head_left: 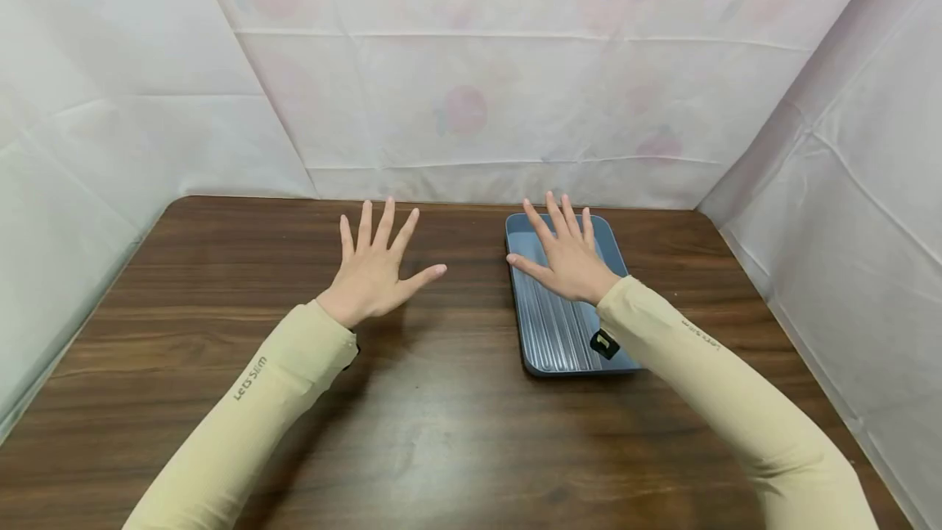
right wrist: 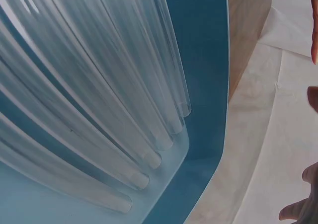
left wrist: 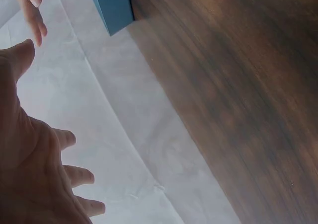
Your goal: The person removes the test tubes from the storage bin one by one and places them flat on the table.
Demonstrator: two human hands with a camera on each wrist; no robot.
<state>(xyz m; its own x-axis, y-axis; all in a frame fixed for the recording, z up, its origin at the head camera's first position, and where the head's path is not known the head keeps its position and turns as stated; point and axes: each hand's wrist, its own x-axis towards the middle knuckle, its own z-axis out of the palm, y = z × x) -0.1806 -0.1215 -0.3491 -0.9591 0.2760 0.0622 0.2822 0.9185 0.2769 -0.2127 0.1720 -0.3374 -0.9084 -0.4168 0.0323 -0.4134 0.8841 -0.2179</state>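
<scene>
My left hand (head_left: 371, 272) hovers over the left half of the table, fingers and thumb spread wide, holding nothing. Its palm (left wrist: 30, 159) shows in the left wrist view. Over the far part of a blue rectangular tray (head_left: 530, 244) is my right hand (head_left: 574, 264), also spread and holding nothing. Several clear tubes with rounded ends, like test tubes (right wrist: 114, 95), lie side by side lengthwise in the tray. In the head view the hand and sleeve hide part of the tray's right side.
The dark wood-grain table (head_left: 427, 432) reaches back to a white curtain (head_left: 471, 129) with a faint fruit print. White sheets hang at the left (head_left: 81, 145) and right sides. Pale sleeves cover both forearms, and a small black device (head_left: 605, 343) sits under the right wrist.
</scene>
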